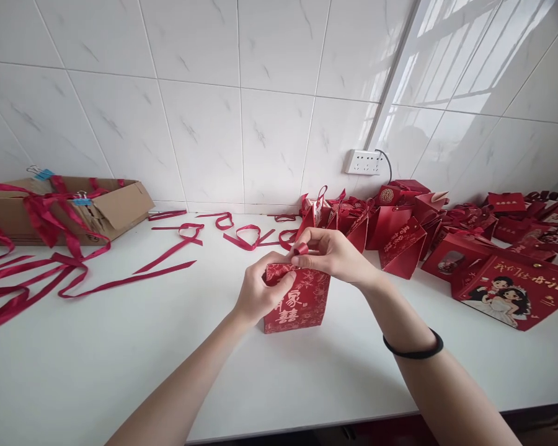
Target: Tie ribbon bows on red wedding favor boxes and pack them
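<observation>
A red gift box (307,300) with pale Chinese lettering and a floral pattern stands upright on the white table. My left hand (263,288) is closed on its upper left part, the thumb lying across the front near the top. Over the top edge, my right hand (332,254) pinches a red ribbon (301,248), which curls between its fingers. Where the ribbon meets the box is partly hidden by my fingers. A black band (416,354) circles my right forearm.
Cut red ribbons (167,257) lie behind and to the left. A cardboard box (116,207) with ribbons and blue binder clips (81,198) stands at far left. Several red gift boxes (402,248) crowd the right, one with a cartoon couple (516,291). A power strip (365,162) is on the tiled wall.
</observation>
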### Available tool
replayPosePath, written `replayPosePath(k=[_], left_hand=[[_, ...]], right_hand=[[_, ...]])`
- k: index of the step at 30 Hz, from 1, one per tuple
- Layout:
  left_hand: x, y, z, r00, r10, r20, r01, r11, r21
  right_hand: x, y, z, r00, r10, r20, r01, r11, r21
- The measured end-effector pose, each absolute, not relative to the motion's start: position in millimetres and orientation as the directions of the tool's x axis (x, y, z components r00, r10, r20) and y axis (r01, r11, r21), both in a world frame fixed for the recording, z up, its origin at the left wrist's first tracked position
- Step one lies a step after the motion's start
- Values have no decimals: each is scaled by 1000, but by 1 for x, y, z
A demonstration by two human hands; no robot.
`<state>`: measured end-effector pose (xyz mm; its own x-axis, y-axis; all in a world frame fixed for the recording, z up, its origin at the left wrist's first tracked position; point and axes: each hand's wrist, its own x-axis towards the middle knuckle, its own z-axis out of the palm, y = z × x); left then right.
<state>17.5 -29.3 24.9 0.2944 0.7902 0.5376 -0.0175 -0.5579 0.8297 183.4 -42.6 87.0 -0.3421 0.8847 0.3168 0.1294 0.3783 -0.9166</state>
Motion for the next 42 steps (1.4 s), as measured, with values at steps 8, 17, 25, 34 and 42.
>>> replayPosePath(k=[8, 17, 25, 34, 42], left_hand=[[22, -34, 27, 240, 799, 551, -15, -565, 825], [25, -34, 23, 172, 830, 530, 25, -542, 840], [26, -32, 20, 157, 813, 561, 52, -574, 817], [26, -33, 21, 149, 801, 580, 76, -595, 801], [22, -31, 26, 180, 663, 727, 133, -748, 650]], right_hand=[[177, -45, 69, -84, 936, 342, -19, 342, -940], [169, -44, 65, 55, 954, 296, -120, 301, -946], [167, -44, 65, 117, 961, 252, -190, 271, -944], [167, -45, 57, 181, 923, 340, -187, 372, -909], [169, -47, 59, 100, 905, 413, -221, 425, -878]])
